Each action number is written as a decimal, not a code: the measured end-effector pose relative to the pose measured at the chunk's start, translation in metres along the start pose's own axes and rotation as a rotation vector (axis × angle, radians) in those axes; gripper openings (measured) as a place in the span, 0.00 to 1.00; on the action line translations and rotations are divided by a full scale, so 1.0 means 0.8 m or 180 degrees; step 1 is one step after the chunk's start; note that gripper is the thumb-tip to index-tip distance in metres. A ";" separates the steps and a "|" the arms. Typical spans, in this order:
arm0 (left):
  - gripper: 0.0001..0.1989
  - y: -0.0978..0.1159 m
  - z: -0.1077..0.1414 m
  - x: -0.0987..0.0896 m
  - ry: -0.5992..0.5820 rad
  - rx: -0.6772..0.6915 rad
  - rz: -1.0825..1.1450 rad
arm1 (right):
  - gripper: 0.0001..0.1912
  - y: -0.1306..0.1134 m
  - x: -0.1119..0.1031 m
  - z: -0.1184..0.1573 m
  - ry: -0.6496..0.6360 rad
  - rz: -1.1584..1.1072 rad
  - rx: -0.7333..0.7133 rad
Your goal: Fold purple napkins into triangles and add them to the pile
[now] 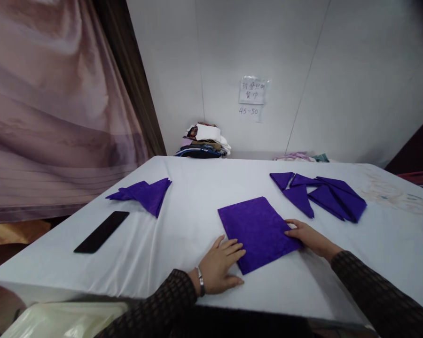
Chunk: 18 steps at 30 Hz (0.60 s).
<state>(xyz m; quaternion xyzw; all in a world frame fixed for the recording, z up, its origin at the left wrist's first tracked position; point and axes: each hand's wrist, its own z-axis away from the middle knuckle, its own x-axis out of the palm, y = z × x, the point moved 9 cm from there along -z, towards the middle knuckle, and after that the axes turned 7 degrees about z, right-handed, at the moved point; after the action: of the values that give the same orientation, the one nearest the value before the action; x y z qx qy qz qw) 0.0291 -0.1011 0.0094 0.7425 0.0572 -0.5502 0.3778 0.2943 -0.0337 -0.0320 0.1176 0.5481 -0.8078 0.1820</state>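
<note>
A purple cloth napkin (pixel 257 230), folded into a square, lies flat on the white-covered table (pixel 190 188) in front of me. My left hand (pixel 221 265) rests at its lower left edge, fingers spread, with the fingertips on the cloth. At the right corner, my right hand (pixel 305 234) pinches the napkin between thumb and fingers. Behind it to the right lie several purple napkins folded into triangles (pixel 333 197). More purple folded cloth (pixel 146 193) sits at the left of the table.
A flat black rectangular object (pixel 102 232) lies near the table's left edge. Stacked clothes (pixel 204 141) stand beyond the far edge, by a wall with a handwritten sign (pixel 253 91). A pinkish curtain (pixel 56 103) hangs at the left. Below the near left edge is a pale plastic surface (pixel 66 319).
</note>
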 end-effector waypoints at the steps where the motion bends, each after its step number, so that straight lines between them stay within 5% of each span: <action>1: 0.30 0.001 0.000 0.004 0.0018 0.0000 -0.0011 | 0.33 0.003 0.003 0.007 -0.0056 -0.0254 0.0001; 5: 0.15 -0.019 -0.007 -0.004 0.0189 -0.0018 -0.0257 | 0.50 0.003 0.021 0.039 -0.0227 -0.1015 -0.0029; 11: 0.21 -0.081 -0.008 -0.055 0.0369 -0.0569 -0.0814 | 0.53 0.001 0.081 0.086 -0.0404 -0.1183 -0.0061; 14: 0.28 -0.082 0.006 -0.065 0.0427 -0.0744 -0.0756 | 0.45 0.009 0.103 0.095 -0.0420 -0.1095 -0.0007; 18: 0.28 -0.025 0.019 -0.046 0.0465 -0.0374 -0.0343 | 0.21 0.019 0.105 0.096 -0.0360 -0.1004 0.0075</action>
<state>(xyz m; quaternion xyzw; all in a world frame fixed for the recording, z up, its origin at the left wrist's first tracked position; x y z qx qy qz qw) -0.0069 -0.0842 0.0293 0.7530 0.1566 -0.5098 0.3853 0.2250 -0.1238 -0.0492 -0.0134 0.5391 -0.8381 0.0821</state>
